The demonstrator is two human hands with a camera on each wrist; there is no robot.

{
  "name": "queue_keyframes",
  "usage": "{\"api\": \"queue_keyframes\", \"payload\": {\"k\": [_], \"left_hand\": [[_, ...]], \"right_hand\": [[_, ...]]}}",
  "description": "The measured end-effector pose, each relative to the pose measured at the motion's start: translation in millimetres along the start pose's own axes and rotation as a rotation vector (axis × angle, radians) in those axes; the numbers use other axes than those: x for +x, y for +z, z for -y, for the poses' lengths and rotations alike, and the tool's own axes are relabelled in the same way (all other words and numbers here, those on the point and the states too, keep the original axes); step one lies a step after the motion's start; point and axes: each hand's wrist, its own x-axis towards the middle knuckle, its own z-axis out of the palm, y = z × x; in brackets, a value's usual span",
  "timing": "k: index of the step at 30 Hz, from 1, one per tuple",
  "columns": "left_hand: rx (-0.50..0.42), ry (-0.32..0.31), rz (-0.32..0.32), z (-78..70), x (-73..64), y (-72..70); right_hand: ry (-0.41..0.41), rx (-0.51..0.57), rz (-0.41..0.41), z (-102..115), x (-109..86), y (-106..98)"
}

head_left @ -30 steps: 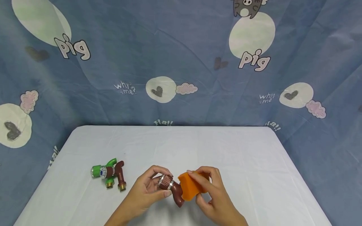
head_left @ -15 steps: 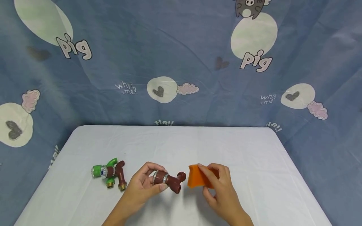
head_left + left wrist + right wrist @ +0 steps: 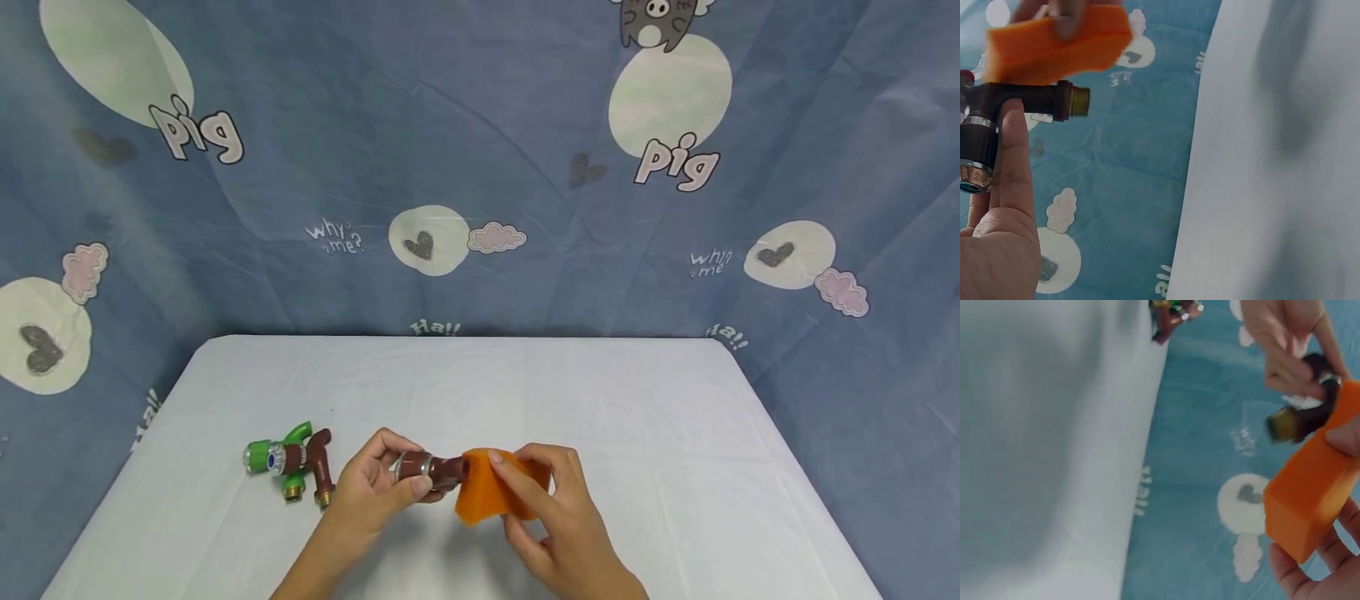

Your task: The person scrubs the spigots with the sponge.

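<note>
Both at once: grips a brown faucet [image 3: 444, 472] in the left hand [image 3: 367, 493] above the white table [image 3: 637, 442], pinches an orange sponge [image 3: 486, 493] up against it with the right hand [image 3: 567, 517].

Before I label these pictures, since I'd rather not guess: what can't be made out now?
Head view: the middle of the green tap, hidden by the brown tap lying across it.
Left wrist view: most of the right hand, cut off by the top edge.
Right wrist view: part of the held tap, hidden behind the orange block.
Same view: green tap, cut by top edge.
</note>
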Motion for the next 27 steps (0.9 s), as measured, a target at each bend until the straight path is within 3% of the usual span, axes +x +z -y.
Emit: {"api": "queue_keyframes", "payload": {"k": [7,11,16,22,27], "left_hand": [[-0.006,-0.005,-0.02,-0.7,0.4,-1.9],[-0.02,0.038,-0.01,-1.4,-1.1,-2.9],[-0.023,0.065,0.002,-3.0,-0.6,-4.4],[0.015,0.037,-0.024,2.2,0.7,-2.6],[0.039,0.066,-0.019,1.4,-1.9,-2.2]], "right_hand": [[0.113,-0.121,0.122,-11,-16.2,1],[0.151,-0.163,0.159,-16,-20.4,-2],[0.191,-0.123,0.118,-17,-19.6,-9],[0.097,0.039,-0.003,-3,-3.9,-10],[0.037,0.054,-0.004,2,0.5,-3]]}}
